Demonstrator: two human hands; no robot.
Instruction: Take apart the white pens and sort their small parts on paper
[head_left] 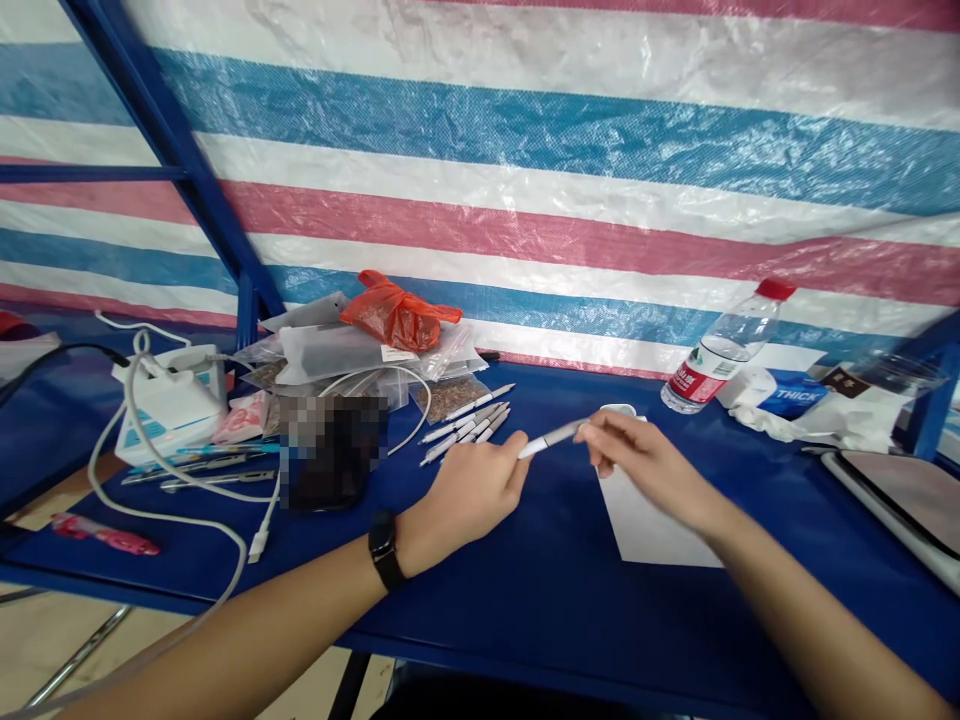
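My left hand (476, 492), wearing a black wristband (385, 550), is closed around one end of a white pen (538, 447). The pen points up and to the right above the blue table, its far part grey. At that grey end the fingers of my right hand (649, 462) are pinched together; the hand is slightly blurred. Under my right hand lies a white sheet of paper (660, 530), partly covered by it. Just beyond my left hand several similar white pens (469, 428) lie in a loose pile.
A red-capped water bottle (709, 360) stands at the back right, beside a tissue pack (795, 395). An orange plastic bag (394, 312) rests on clear bags at the back. A dark phone-like item (337, 460), white cables (217, 515) and a pink pen (109, 534) lie left.
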